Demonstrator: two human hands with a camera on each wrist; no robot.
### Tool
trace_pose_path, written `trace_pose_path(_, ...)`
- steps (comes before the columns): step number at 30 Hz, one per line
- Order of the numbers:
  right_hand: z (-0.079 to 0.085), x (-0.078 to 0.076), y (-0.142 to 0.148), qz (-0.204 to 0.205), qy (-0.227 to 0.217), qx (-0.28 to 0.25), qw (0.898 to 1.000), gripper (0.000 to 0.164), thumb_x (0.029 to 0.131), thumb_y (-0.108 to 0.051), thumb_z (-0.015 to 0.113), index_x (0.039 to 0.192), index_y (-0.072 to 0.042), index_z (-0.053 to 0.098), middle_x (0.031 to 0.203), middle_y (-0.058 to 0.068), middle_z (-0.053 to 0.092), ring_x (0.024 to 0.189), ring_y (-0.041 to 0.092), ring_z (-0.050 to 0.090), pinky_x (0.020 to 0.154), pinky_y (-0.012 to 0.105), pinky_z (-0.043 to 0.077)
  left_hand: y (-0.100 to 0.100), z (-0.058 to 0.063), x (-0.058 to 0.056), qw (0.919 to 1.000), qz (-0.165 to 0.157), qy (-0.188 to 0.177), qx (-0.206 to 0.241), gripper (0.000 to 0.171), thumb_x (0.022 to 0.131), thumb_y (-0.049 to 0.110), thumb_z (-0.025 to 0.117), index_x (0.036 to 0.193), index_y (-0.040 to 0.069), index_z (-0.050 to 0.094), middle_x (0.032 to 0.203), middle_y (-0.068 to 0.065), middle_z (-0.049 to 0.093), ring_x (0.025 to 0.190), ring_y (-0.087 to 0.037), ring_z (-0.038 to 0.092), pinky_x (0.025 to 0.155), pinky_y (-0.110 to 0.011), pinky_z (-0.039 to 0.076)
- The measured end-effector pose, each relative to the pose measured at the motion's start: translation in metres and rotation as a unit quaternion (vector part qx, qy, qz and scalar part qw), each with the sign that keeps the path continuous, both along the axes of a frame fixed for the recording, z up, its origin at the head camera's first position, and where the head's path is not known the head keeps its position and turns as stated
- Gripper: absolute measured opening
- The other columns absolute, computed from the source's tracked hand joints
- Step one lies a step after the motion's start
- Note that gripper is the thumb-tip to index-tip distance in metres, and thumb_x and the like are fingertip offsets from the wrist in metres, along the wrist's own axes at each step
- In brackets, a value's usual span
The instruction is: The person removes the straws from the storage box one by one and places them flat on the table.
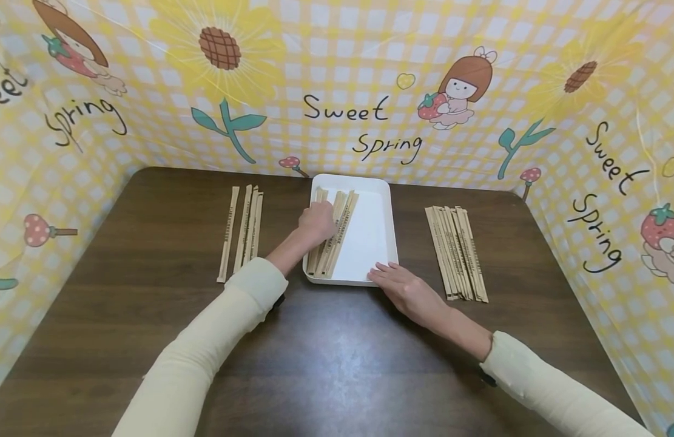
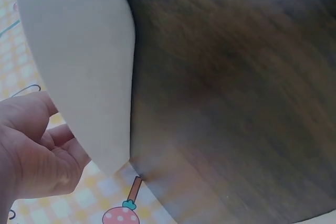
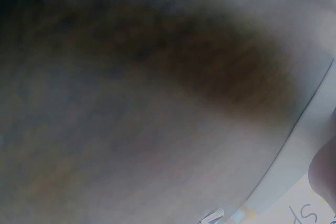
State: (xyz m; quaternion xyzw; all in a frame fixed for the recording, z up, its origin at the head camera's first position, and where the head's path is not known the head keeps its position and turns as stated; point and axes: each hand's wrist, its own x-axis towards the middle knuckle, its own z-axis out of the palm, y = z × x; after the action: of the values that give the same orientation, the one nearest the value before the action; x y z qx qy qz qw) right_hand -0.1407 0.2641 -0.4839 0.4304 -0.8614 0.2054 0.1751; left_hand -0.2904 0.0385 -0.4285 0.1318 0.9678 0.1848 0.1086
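A shallow white tray lies lengthwise near the far edge of the table, with several long paper-wrapped sticks along its left side. Over these sticks is my left hand, its fingers curled down and pinching some at the tray's left side; its fingertips are hidden in the head view. The left wrist view shows the same hand with bent fingers beside a pale wall. With fingers extended, my right hand touches the rim at the tray's near right corner. The right wrist view is mostly blurred.
Left of the tray, several wrapped sticks lie in a group, with a single one apart from them. A thicker bundle of sticks is to the right. Printed cloth walls in the dark wooden table behind and at both sides.
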Motion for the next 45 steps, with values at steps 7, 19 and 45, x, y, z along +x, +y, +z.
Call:
trace_pose_path(7, 0.001, 0.000, 0.000, -0.003, -0.007, -0.001, 1.000, 0.042, 0.084, 0.009, 0.070, 0.125, 0.005, 0.066, 0.126, 0.018, 0.066, 0.122, 0.035, 0.058, 0.105, 0.053, 0.042, 0.003, -0.001, 0.003, 1.0000, 0.005, 0.000, -0.005, 0.008, 0.088, 0.005, 0.061, 0.081, 0.004, 0.057, 0.081, -0.015, 0.061, 0.073, -0.028, 0.062, 0.059, -0.040, 0.055)
trace_pose_path(19, 0.001, 0.000, 0.000, -0.005, -0.003, 0.003, 1.000, 0.042, 0.084, 0.008, 0.070, 0.126, 0.004, 0.065, 0.126, 0.018, 0.066, 0.122, 0.034, 0.058, 0.105, 0.053, 0.042, -0.001, 0.002, -0.004, 0.9998, 0.008, 0.010, 0.015, 0.020, 0.085, 0.007, 0.062, 0.069, 0.008, 0.051, 0.071, -0.010, 0.057, 0.066, -0.025, 0.057, 0.054, -0.036, 0.052)
trace_pose_path(45, 0.002, 0.002, 0.000, -0.002, 0.000, 0.005, 1.000, 0.037, 0.088, 0.007, 0.067, 0.125, 0.006, 0.065, 0.125, 0.018, 0.066, 0.121, 0.035, 0.059, 0.104, 0.053, 0.043, -0.100, 0.039, -0.012, 0.9770, 0.091, -0.046, 0.187, 0.019, 0.081, 0.009, 0.064, 0.085, 0.001, 0.081, 0.067, -0.006, 0.072, 0.058, -0.017, 0.064, 0.053, -0.024, 0.042)
